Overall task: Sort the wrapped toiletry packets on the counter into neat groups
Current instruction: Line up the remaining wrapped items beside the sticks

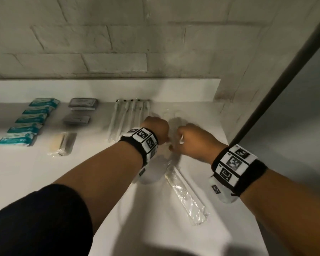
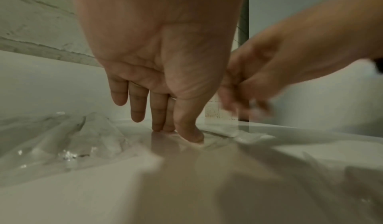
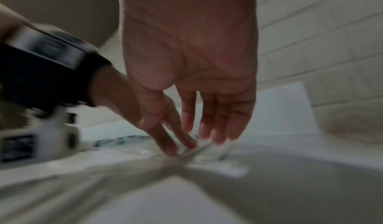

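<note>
Nearest to me on the counter [image 1: 44,172] lies one long clear packet [image 1: 186,190], slanted, just on my side of my hands; I take it as my landmark. It is not yet in any group.

Just beyond its far end are my left hand [image 1: 155,127] and my right hand [image 1: 196,140], close together. In the left wrist view the fingers [image 2: 158,113] of my left hand are straight and press their tips down on a thin clear wrapper [image 2: 209,143]; in the right wrist view my right fingers [image 3: 215,124] hang straight and loose over another blurred wrapper, gripping nothing.

Beyond and left of the landmark stands the row of long clear packets [image 1: 129,115]; further left a beige packet [image 1: 63,144], grey packets [image 1: 81,103], and the teal packets [image 1: 29,121] against the wall.

I judge the long packet light and slippery, its film soft; I would pinch it at the middle, where the stiff content is, not at the loose sealed end.
</note>
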The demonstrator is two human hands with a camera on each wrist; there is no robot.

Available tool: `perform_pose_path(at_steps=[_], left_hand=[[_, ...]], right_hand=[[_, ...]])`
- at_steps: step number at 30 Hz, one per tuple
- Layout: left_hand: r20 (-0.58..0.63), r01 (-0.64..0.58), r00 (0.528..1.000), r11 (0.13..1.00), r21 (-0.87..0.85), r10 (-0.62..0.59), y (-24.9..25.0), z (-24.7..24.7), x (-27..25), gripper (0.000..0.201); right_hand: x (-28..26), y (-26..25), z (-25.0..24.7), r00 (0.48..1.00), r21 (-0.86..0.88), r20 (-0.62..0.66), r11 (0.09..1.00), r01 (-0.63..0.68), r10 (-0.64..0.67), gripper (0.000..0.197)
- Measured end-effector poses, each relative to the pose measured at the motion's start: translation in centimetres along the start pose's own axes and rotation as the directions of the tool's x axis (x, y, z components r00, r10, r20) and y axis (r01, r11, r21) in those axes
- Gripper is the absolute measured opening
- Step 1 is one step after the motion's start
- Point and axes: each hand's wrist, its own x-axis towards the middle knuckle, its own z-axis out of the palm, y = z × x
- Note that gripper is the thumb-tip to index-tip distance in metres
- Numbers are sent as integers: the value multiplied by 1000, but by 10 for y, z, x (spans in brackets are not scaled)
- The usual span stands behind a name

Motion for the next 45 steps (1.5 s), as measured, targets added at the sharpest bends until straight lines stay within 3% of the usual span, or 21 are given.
perform_pose_path(at_steps=[1, 3, 6, 8, 10, 12, 17, 19, 22, 24, 28, 30, 32, 34, 36, 40, 45], left_hand=[[5, 4, 1000, 1000, -2, -4, -1, 2, 0, 41], [17, 6, 1000, 1000, -7, -6, -2, 5, 2, 45], [23, 14, 1000, 1000, 4, -14, -2, 5, 2, 48], [33, 22, 999, 1000, 4, -22, -2, 5, 1, 48], [47, 29, 998, 1000, -6, -28, -2, 5, 1, 48], [48, 31, 998, 999, -9, -30, -1, 4, 0, 47], [22, 20, 1000, 1000, 21, -20, -1, 3, -2, 45], [27, 17, 999, 1000, 16, -18, -1, 3, -2, 45], [32, 25, 999, 1000, -6, -25, -1, 4, -2, 46], [36, 17, 999, 1000, -16, -17, -2, 5, -1, 47], [37, 0, 999, 1000, -17, 1, -5, 4, 1, 53], [-9, -10, 1000, 999, -31, 10, -5, 3, 0, 53], [-82, -42, 996, 998, -52, 37, 0, 2, 0, 52], [-122, -78, 990, 995, -60, 70, 9, 0, 0, 50], [-115, -99, 989, 994, -57, 92, 21, -3, 2, 49], [-53, -79, 996, 993, -91, 75, 34, -10, 8, 46], [-65, -53, 997, 984, -172, 43, 33, -14, 7, 35]], right_hand=[[-12, -8, 2, 989, -8, 146, 1000, -1, 2, 41], [-29, -19, 6, 920, -93, 392, 995, 24, 15, 43], [-31, -20, 16, 906, -168, 411, 985, -33, 100, 35], [-24, -13, 21, 890, -30, 421, 983, -179, 175, 26], [-18, -6, 21, 830, 128, 506, 931, -342, 235, 27], [-15, 1, 15, 798, 219, 556, 885, -411, 233, 20], [-8, 23, -4, 910, 501, 362, 781, -374, 204, 7], [-5, 30, -8, 934, 653, 268, 669, -355, 234, 10], [-1, 39, -8, 935, 816, 239, 468, -340, 263, 28], [5, 45, -6, 926, 768, 173, 543, -340, 334, 31], [27, 61, -9, 866, 664, -111, 685, -301, 488, 24], [33, 67, -13, 891, 460, -173, 834, -304, 420, 30], [34, 69, -17, 956, 121, -103, 957, -264, 276, 35], [33, 69, -15, 985, -69, 14, 983, -172, 174, 43], [32, 70, -15, 982, -79, 85, 984, -162, 168, 54], [39, 67, -16, 980, -151, 102, 976, -157, 174, 56], [47, 70, -11, 981, -158, 87, 975, -156, 171, 56]])
